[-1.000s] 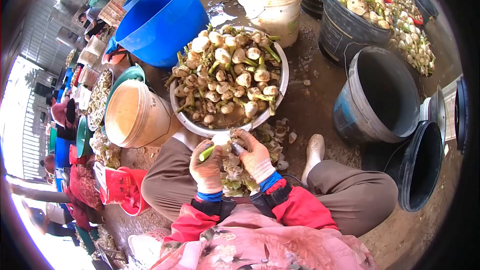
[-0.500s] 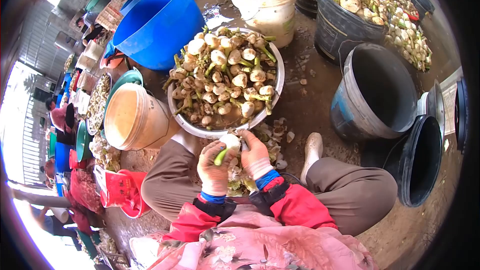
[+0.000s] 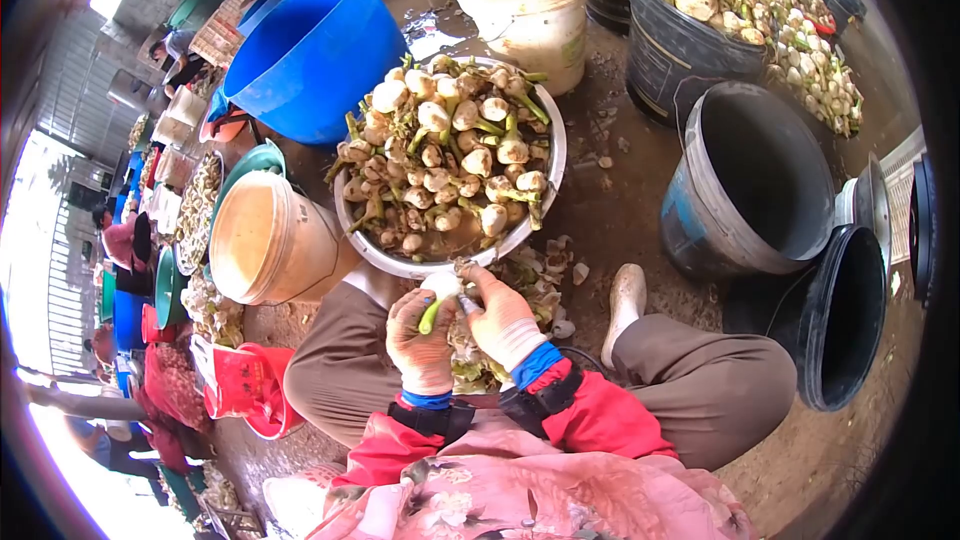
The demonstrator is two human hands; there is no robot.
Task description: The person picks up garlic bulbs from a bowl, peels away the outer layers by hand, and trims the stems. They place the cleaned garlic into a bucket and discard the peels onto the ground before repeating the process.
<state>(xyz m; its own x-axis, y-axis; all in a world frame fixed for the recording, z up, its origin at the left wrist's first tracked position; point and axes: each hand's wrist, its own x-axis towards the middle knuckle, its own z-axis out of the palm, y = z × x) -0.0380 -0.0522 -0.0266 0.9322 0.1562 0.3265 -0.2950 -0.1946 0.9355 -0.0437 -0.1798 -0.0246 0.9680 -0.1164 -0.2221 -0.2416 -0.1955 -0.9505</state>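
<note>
My left hand, in an orange-stained glove, is closed round a garlic bulb. The bulb looks white, and its green stem points down between the fingers. Against the bulb's right side, my right hand grips what looks like a small knife; only a short grey piece of it shows. Just beyond both hands stands a metal basin heaped with dirty, stemmed garlic bulbs. Pale peelings lie on the floor below and beside the hands.
A dark empty bucket stands at right, beside a tipped black tub. Behind it is a black bucket of garlic. Left of the basin are a lidded bucket and a blue tub. People sit farther left.
Both hands have shifted slightly left with the garlic bulb. The right hand's fingers have moved over the bulb's top right side, and more of the grey metal piece shows.
</note>
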